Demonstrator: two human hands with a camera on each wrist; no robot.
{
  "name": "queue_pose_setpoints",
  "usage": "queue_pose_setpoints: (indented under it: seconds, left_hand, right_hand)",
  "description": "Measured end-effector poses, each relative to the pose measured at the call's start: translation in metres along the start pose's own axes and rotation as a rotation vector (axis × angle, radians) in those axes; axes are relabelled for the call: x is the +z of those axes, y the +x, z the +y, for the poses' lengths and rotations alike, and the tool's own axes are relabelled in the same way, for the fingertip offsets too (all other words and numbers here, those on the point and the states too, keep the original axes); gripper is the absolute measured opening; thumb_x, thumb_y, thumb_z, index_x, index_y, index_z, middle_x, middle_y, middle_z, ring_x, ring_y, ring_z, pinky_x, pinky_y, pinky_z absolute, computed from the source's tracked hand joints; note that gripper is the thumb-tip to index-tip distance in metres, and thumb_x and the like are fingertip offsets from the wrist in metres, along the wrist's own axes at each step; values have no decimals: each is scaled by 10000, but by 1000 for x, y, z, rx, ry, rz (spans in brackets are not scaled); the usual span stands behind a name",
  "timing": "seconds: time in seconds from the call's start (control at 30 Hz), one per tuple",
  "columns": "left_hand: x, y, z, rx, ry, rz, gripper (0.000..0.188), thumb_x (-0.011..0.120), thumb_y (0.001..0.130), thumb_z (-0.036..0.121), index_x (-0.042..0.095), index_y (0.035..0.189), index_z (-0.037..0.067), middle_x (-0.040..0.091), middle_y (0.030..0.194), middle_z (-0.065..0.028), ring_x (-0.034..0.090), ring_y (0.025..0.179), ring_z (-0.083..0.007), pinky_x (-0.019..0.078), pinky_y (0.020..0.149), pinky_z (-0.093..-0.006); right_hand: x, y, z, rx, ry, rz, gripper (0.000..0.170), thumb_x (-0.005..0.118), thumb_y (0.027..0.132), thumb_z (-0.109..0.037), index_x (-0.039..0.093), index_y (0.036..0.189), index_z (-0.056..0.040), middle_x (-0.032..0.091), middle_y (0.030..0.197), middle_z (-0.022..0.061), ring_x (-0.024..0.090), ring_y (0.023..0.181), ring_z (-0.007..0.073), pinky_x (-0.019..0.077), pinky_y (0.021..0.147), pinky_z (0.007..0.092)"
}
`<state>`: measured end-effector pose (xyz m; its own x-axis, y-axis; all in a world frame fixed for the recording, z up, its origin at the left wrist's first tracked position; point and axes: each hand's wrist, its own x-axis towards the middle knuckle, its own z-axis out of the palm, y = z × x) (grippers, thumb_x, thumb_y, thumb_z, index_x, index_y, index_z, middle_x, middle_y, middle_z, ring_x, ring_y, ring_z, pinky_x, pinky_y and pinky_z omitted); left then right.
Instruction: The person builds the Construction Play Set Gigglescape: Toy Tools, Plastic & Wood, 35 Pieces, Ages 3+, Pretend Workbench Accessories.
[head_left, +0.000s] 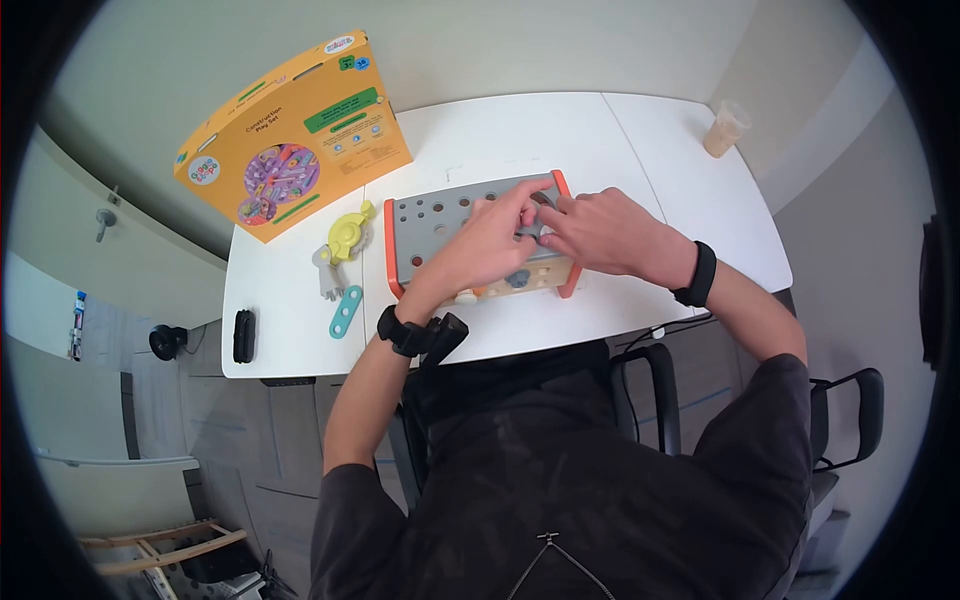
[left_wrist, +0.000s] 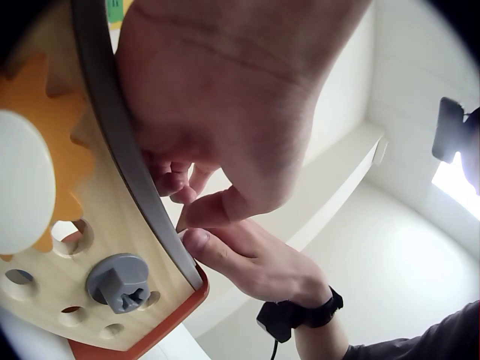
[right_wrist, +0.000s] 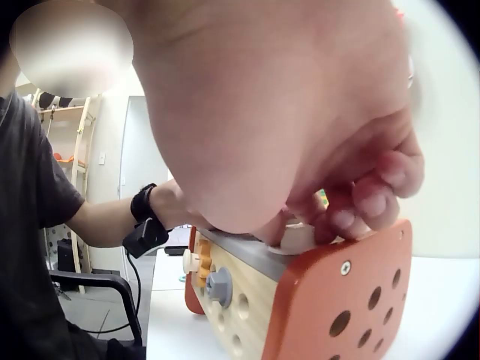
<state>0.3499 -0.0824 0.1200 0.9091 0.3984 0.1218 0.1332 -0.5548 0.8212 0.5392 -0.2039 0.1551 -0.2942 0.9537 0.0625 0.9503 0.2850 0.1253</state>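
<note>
A toy workbench with a grey perforated top and orange-red end panels stands on the white table. My right hand is at the top's right end, its fingers and thumb pinching a small white toy piece with a flared base. Beside it, my left hand lies over the top, its thumb and bent fingers close to the right hand's fingertips; I cannot tell whether they grip anything. On the wooden front sit a grey toy bolt and an orange gear with a white centre.
Left of the workbench lie a yellow toy piece, a grey claw-shaped piece, a teal strip with holes and a black case. An orange play-set box stands behind them. A cup stands at the back right.
</note>
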Motion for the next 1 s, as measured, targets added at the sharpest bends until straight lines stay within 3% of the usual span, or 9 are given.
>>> queue_pose_setpoints:
  seconds: [0.23, 0.53, 0.63, 0.73, 0.8, 0.87, 0.93, 1.0]
  left_hand:
    - [13, 1, 6, 92, 230, 54, 665, 621, 846, 15, 551, 1500, 113, 612, 1040, -48, 563, 943, -213, 343, 1001, -386]
    - [21, 0, 8, 58, 279, 126, 545, 588, 860, -10, 639, 1394, 90, 593, 1013, -66, 557, 925, -207, 389, 918, -342]
    - [13, -6, 10, 65, -84, 228, 447, 572, 927, -25, 655, 1355, 74, 552, 970, -33, 537, 895, -147, 425, 840, -289]
    - [-1, -36, -10, 179, -218, 562, 305, 575, 992, 4, 686, 1272, 53, 530, 917, -54, 550, 870, -155, 464, 791, -292]
    - [-25, -75, -11, 68, -223, 668, 213, 600, 1029, 46, 686, 1223, 36, 578, 990, -38, 567, 903, -135, 467, 827, -277]
    - [-63, -113, -41, -55, -208, 739, 189, 614, 1059, 102, 688, 1220, 38, 589, 992, 35, 534, 880, -62, 470, 762, -245]
    - [-95, -157, -64, -361, 57, 702, 182, 668, 1041, 168, 703, 1157, 32, 687, 978, -14, 639, 900, -123, 516, 778, -283]
    - [-105, -200, -121, -547, 402, 562, 258, 696, 1016, 254, 710, 1111, 14, 726, 974, -79, 705, 916, -245, 557, 824, -366]
  right_hand:
    - [19, -7, -7, 40, 49, 161, 275, 610, 1076, -307, 647, 1057, -35, 702, 829, 92, 749, 733, 289, 582, 622, 392]
    - [25, -9, -14, 139, 93, 152, 289, 613, 1079, -334, 605, 1053, -47, 699, 852, 109, 736, 735, 297, 567, 614, 390]
    - [27, -11, -19, 189, 37, 171, 291, 619, 1075, -342, 600, 1060, -52, 692, 864, 115, 738, 746, 289, 572, 620, 399]
    - [27, -12, -24, 249, 94, 220, 285, 620, 1074, -333, 605, 1079, -48, 675, 879, 113, 737, 766, 297, 578, 637, 405]
    - [22, -13, -27, 311, 209, 228, 280, 619, 1075, -323, 609, 1111, -46, 665, 922, 118, 736, 778, 304, 585, 655, 410]
    - [23, -11, -28, 361, 257, 245, 280, 615, 1077, -316, 612, 1145, -44, 656, 961, 123, 735, 787, 311, 590, 671, 413]
    - [27, -10, -25, 392, 231, 268, 285, 607, 1083, -311, 613, 1181, -43, 647, 995, 128, 734, 793, 315, 594, 685, 414]
    - [26, -6, -24, 421, 217, 208, 275, 597, 1091, -300, 606, 1190, -44, 632, 1014, 126, 736, 797, 309, 607, 677, 415]
